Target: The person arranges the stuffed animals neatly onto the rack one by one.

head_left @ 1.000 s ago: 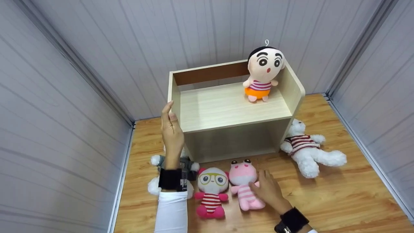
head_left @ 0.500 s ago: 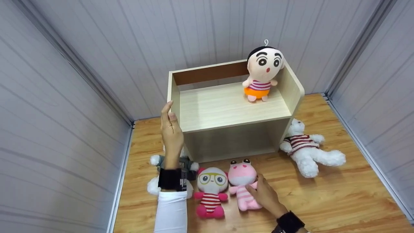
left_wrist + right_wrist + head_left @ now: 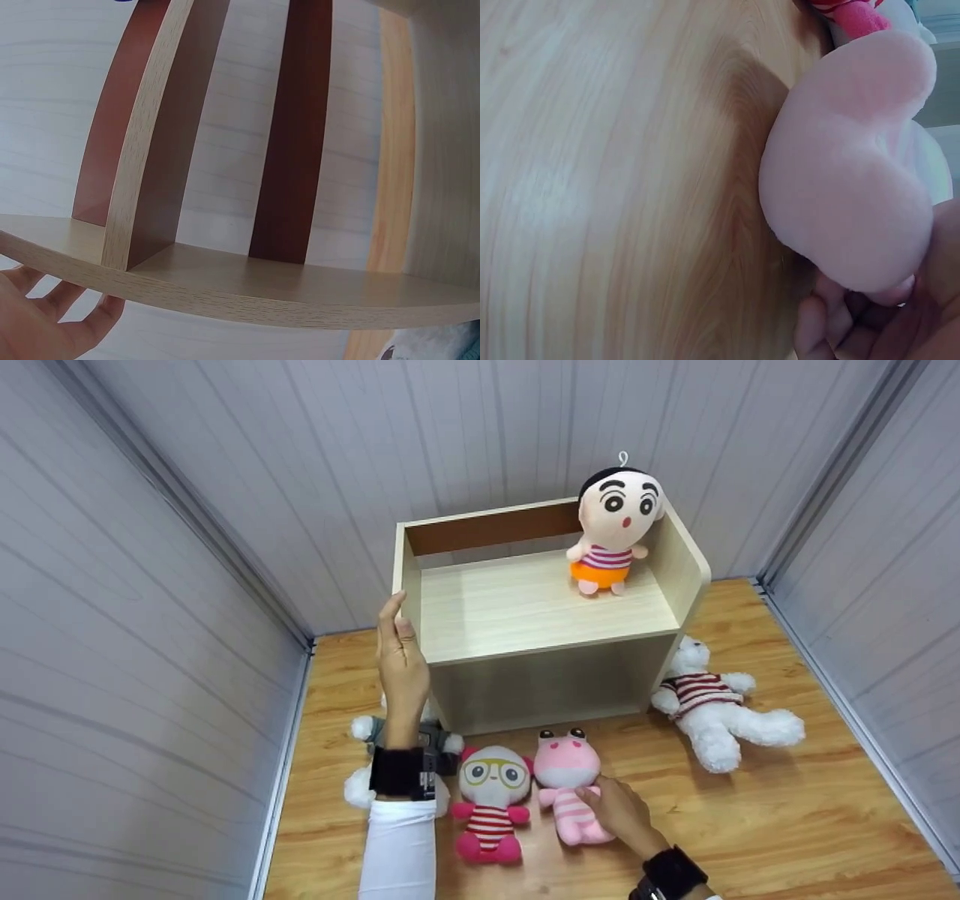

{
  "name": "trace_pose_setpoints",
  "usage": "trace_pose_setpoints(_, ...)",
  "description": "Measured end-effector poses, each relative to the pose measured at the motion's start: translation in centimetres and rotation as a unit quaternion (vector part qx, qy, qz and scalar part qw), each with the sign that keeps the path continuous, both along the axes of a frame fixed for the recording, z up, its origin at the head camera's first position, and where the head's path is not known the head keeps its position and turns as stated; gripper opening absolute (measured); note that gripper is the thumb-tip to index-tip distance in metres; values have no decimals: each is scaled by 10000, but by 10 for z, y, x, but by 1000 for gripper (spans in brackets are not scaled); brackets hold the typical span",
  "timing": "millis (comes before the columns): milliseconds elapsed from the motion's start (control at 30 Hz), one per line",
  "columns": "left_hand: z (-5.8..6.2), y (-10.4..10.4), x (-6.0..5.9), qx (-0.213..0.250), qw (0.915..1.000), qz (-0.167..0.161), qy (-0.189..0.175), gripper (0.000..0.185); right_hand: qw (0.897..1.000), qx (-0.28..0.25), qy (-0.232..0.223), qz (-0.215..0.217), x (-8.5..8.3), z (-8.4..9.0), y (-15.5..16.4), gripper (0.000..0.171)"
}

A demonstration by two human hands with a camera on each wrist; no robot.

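Observation:
A pink frog plush [image 3: 566, 769] with a striped belly lies face up on the floor before the wooden shelf unit [image 3: 547, 619]. My right hand [image 3: 624, 813] grips its side, thumb on the belly; in the right wrist view the fingers [image 3: 826, 319] curl against the underside of the plush [image 3: 847, 165]. Beside the shelf's left panel, my left hand [image 3: 403, 664] is raised with fingers fairly straight. Its fingertips [image 3: 105, 309] rest against the panel's outer face in the left wrist view. A panda plush [image 3: 493, 802] with yellow glasses lies just left of the frog.
A boy doll [image 3: 606, 536] in orange shorts sits on the upper shelf at the right. A white bear [image 3: 709, 712] in a striped sweater lies right of the unit. Another white plush [image 3: 361, 791] is partly hidden behind my left forearm. Panel walls [image 3: 480, 435] enclose the wooden floor.
My right hand has slid closer around the frog plush, its fingers tucking down beside the body. My left hand stays at the shelf's side panel.

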State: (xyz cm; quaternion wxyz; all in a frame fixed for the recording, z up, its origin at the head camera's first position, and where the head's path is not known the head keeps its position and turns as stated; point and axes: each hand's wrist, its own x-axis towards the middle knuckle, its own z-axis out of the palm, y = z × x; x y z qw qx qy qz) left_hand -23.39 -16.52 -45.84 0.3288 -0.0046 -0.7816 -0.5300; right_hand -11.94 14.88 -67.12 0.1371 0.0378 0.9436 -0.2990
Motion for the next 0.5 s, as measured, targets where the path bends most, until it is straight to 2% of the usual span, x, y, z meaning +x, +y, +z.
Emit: trace_pose_setpoints(500,1,1,-1,-6,10000,-6,54,37,10000,-46,35,-25,-1,6,-6,23)
